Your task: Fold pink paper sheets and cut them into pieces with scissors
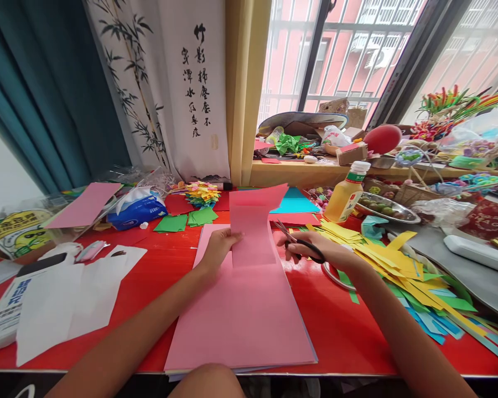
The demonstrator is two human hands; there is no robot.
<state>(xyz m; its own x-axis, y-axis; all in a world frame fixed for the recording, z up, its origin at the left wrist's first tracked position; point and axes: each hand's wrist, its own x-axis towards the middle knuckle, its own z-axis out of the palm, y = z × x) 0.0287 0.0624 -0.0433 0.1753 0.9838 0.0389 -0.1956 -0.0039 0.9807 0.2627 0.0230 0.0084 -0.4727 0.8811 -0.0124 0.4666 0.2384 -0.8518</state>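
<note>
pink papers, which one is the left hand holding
The narrow raised piece, pinched by the left hand; the large pink sheet lies flat below it, and another pink sheet rests beside the blue tissue pack.

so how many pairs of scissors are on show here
1: the scissors are in the right hand, just right of the pink sheet that the left hand holds up. More could be hidden in the clutter.

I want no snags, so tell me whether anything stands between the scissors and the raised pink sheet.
Nothing visible does: the scissors in the right hand point toward the sheet, close to its right edge. The left hand grips the opposite side.
</note>
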